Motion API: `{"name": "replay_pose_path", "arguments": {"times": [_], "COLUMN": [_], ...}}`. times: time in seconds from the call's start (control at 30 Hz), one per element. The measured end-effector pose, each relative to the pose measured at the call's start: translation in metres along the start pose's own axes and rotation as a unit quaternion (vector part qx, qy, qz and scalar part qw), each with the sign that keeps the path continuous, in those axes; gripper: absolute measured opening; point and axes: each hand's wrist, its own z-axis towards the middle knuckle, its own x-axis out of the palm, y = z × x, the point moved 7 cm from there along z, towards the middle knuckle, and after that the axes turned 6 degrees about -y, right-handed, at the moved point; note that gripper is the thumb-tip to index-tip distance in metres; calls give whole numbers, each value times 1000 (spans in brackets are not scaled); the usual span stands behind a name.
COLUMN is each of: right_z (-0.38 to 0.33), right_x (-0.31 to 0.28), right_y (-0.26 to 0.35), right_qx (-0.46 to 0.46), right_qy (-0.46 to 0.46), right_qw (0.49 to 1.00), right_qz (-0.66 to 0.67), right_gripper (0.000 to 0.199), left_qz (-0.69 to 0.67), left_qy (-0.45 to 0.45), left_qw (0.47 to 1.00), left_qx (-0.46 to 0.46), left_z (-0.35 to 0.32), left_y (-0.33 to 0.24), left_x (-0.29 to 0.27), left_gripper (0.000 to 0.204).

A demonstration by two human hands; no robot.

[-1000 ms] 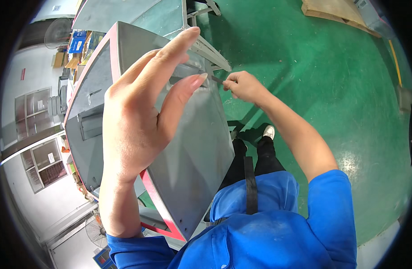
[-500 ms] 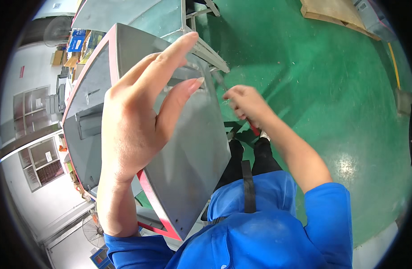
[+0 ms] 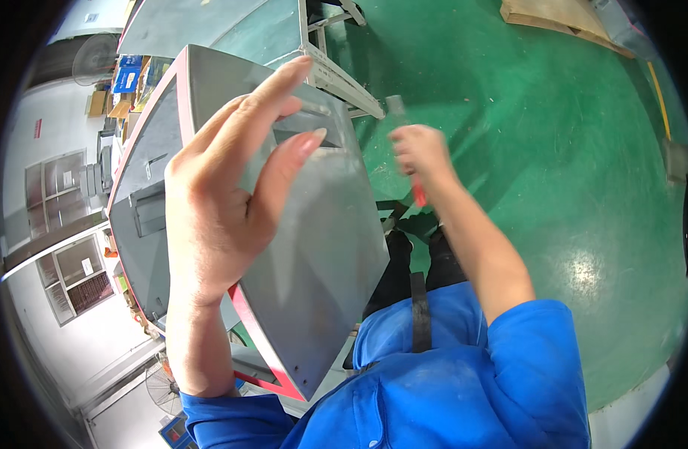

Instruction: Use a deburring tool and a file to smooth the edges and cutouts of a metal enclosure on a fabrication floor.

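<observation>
Gripping a blurred red-handled tool [image 3: 417, 191], right hand [image 3: 421, 153] is fisted; left hand [image 3: 224, 202] spreads flat against grey metal cabinet [image 3: 321, 254].

a glossy green floor [image 3: 553, 157] carries a white metal frame [image 3: 336, 75] at the top and what looks like a wooden pallet [image 3: 553, 19].

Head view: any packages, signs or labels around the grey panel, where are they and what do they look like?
Small red sign: on the white wall at far left, upright rectangle.
Blue cartons: stacked behind the grey panel, upper left, boxy.
Brown cartons: beside them, blurred.
</observation>
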Motion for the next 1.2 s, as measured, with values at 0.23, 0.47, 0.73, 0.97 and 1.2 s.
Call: {"name": "replay_pose_path", "arguments": {"times": [0.23, 0.47, 0.73, 0.97, 1.2], "right_z": [-31, -2, -15, 15, 5], "right_x": [30, 18, 20, 71, 105], "right_y": [-6, -6, 28, 79, 96], "right_qx": [-19, -29, -436, -688, -711], "right_qy": [173, 100, 55, 121, 207], "right_qw": [973, 986, 783, 514, 419], "right_qz": [-152, -133, -441, -497, -526], "right_gripper": [19, 18, 15, 3, 8], "left_qz": [13, 17, 3, 2, -5], "left_qy": [2, -17, -59, -34, -31], "left_qw": [1000, 1000, 998, 999, 999], "left_qx": [7, 6, 13, -1, -41], "left_z": [2, 0, 2, 5, 0], "left_y": [-2, 2, 2, 7, 14], "left_x": [3, -4, -7, -4, -4], "left_gripper": [42, 39, 56, 63, 67]}}
